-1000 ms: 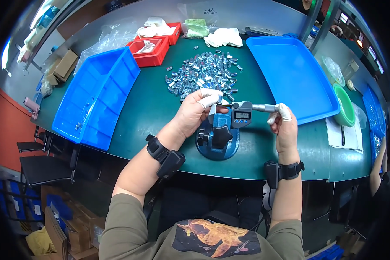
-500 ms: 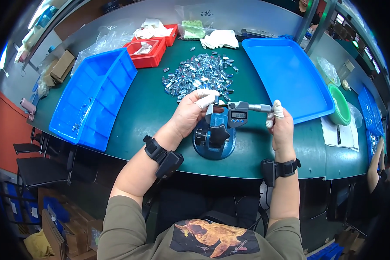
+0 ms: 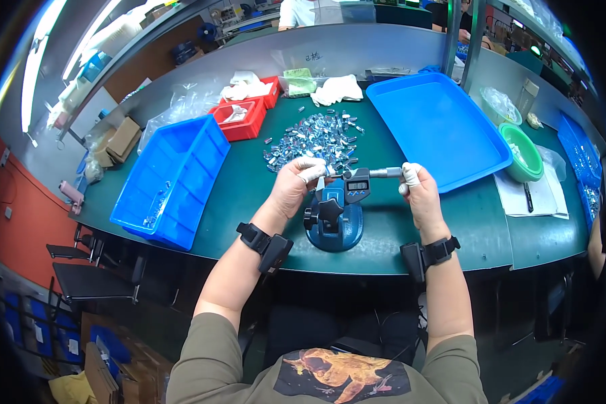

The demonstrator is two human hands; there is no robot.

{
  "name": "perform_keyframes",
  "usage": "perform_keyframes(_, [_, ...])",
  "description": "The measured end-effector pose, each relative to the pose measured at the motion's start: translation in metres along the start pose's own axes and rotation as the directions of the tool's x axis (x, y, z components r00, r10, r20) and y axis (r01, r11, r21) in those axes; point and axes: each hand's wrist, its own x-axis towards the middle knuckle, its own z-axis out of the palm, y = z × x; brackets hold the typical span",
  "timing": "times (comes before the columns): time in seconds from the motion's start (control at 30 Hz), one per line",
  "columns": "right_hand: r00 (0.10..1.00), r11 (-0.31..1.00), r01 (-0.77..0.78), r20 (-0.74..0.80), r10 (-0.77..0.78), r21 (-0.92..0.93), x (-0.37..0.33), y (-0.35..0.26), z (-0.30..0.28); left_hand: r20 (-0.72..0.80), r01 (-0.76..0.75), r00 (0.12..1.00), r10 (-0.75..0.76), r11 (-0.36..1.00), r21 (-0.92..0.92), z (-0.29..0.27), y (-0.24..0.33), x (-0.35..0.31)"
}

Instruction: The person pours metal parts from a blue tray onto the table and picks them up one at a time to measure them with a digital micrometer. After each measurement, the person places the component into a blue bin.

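A digital micrometer (image 3: 358, 185) with a small display is clamped in a round-based blue stand (image 3: 343, 236) in front of me. My left hand (image 3: 295, 187), with white finger covers, is closed in a pinch at the micrometer's measuring gap. Whatever lies between its fingertips is too small and hidden to make out. On the other side, my right hand (image 3: 421, 194), also with white finger covers, grips the knob end of the micrometer. Behind the stand lies a loose pile of small shiny metal parts (image 3: 313, 140) on the green table.
To the left stands a blue bin (image 3: 205, 145) holding a few small parts. Red trays (image 3: 249, 126) with white cloths sit behind it. A large blue tray (image 3: 444, 128) is at the right, beside green bowls (image 3: 528, 165) and a pen (image 3: 528, 197) on paper.
The whole view has shifted, showing more of the room beyond the partition. Both hands stay at the micrometer, the left at the gap and the right at the knob.
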Motion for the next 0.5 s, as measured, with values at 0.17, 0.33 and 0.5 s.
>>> perform_keyframes(0.17, [0.998,0.998,-0.068,0.016,0.068,0.02,-0.001,-0.004,-0.005,-0.143,-0.354,0.851,0.504,0.754,0.553,-0.034,0.071,-0.034])
perform_keyframes(0.33, [0.998,0.998,-0.064,-0.017,0.064,-0.007,0.0,-0.007,-0.002,-0.298,-0.082,0.636,0.712,0.446,0.891,-0.163,0.143,-0.096])
perform_keyframes(0.5, [0.998,0.998,-0.057,-0.034,0.058,0.017,0.003,-0.003,-0.001,-0.117,0.145,0.625,0.772,0.033,0.989,-0.154,0.134,-0.116])
